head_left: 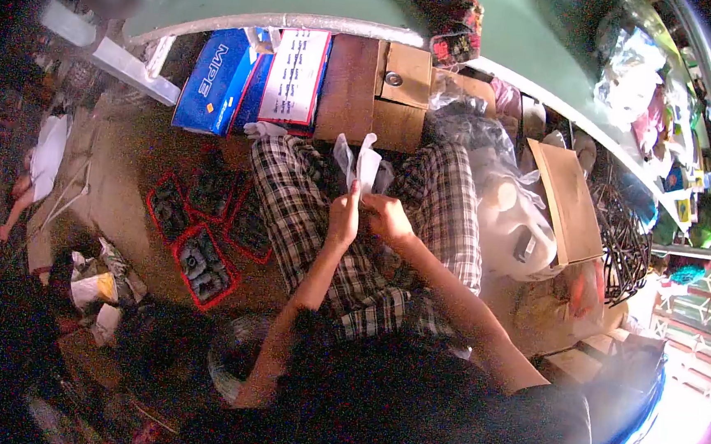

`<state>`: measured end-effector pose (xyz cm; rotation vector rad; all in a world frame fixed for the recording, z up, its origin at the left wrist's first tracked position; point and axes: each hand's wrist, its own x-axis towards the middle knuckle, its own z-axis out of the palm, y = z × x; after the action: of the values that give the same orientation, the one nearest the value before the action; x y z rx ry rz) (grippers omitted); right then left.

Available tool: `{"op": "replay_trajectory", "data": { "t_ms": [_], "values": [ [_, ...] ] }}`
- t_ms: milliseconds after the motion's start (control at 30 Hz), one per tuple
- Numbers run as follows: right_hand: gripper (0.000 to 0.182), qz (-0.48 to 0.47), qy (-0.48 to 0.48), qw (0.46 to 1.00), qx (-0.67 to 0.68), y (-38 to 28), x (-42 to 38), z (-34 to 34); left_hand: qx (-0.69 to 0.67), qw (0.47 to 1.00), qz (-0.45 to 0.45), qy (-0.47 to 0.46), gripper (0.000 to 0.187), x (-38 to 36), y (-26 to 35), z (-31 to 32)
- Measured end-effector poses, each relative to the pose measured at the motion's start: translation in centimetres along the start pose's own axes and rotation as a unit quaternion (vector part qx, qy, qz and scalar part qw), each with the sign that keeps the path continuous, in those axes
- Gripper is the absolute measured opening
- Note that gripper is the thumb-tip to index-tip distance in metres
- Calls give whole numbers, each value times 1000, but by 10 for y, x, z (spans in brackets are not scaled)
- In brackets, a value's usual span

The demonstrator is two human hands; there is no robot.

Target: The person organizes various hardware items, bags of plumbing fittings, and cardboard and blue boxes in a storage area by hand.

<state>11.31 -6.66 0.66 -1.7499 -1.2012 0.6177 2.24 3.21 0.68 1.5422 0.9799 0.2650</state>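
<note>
A thin white piece of translucent plastic (367,169), like a small bag, stands up from between my two hands, over the lap. My left hand (344,215) is closed on its lower end, thumb pointing up. Close beside it, my right hand (389,218) has its fingers bent in at the same end of the plastic. Both hands are above checked trousers (291,193), with a brown cardboard box (352,90) just beyond. What lies between the fingers is partly hidden.
Blue boxes (213,80) stand left of the cardboard box, under a green table (533,36). Red-edged black packs (204,265) lie on the floor at left. To the right are a white plastic jug (515,233) and a cardboard piece (567,204). Another person's arm (16,213) shows far left.
</note>
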Motion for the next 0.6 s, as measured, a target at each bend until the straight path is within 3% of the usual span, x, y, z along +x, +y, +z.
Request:
{"op": "replay_trajectory", "data": {
  "t_ms": [33,67,167,233,333,433,533,600],
  "values": [
    [46,-14,-33,999,-28,3,2,0,4,999,-39,-28,64,-6,13,-5],
    [50,-26,-65,996,-57,5,3,0,-52,994,96,21,64,-4,-9,5],
    [48,-10,-226,957,-179,29,-6,13,33,976,-173,-128,65,8,14,-6],
    [42,39,-268,931,-246,15,-4,9,87,971,-153,-162,59,17,7,-2],
    [37,78,-277,937,-200,10,-5,3,114,965,-144,-186,47,33,-34,7],
    [35,-25,-190,964,-185,20,-16,9,-26,970,-130,-204,40,34,-51,11],
    [33,30,-200,962,-185,24,-22,1,174,963,-31,-203,37,35,-35,14],
    [32,45,-187,969,-157,33,-25,-2,210,958,49,-190,32,38,-42,22]
  ]
}}
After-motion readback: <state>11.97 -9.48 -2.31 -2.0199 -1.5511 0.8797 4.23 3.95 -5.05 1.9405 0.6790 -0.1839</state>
